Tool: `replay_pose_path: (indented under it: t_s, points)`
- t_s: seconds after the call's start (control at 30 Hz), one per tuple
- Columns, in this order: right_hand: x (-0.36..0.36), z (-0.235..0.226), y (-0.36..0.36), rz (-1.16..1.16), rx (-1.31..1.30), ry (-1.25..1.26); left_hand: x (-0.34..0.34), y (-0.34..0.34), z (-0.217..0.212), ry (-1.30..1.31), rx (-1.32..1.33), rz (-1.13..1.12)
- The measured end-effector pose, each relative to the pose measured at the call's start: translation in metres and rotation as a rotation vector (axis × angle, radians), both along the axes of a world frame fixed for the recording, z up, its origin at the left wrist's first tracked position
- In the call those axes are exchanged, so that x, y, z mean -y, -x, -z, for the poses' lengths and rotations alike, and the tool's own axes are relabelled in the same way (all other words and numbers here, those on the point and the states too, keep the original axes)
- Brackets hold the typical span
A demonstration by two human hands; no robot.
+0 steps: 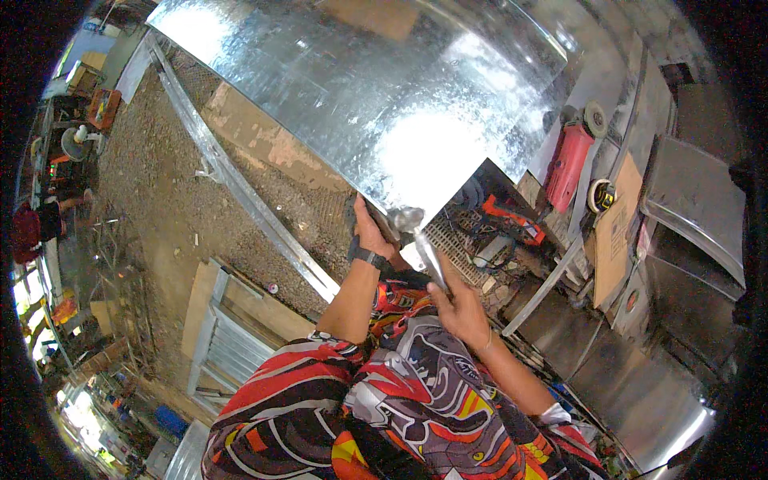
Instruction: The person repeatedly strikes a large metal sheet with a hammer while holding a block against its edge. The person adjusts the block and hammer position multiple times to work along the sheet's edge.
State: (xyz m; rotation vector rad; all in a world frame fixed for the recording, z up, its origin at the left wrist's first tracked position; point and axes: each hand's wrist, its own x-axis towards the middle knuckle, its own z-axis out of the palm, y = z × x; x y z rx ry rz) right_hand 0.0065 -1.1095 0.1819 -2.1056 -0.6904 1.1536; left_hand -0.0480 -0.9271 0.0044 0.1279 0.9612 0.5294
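A large shiny sheet of metal (320, 96) stretches away in front of me, with its near corner close to my hands. My right hand (464, 312) is closed round the handle of a hammer (432, 260). The hammer's rounded metal head lies at the sheet's near corner; whether it touches the sheet I cannot tell. Just left of it, my left hand (372, 234) grips a dark, flat bar (382, 224) against the sheet's edge. The far side of that bar and some left fingers are hidden.
Right of the sheet lie a red angle grinder (570, 164), a tape measure (601, 194), a piece of cardboard (618, 232) and an orange-and-black power tool (514, 220). A long metal strip (240, 192) crosses the gravelly floor (160, 152) at left. Another person (28, 230) is at far left.
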Motion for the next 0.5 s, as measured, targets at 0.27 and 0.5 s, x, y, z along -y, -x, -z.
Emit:
replay_pose_path:
  t_s: [0.27,0.5]
  points:
    - [-0.012,-0.023,-0.035,0.243,0.242,-0.208,-0.004,0.004,-0.015,-0.452,0.039,0.094]
    - [0.010,0.011,0.004,0.045,0.016,-0.123,-0.001,0.008,-0.006,0.032,0.141,-0.022]
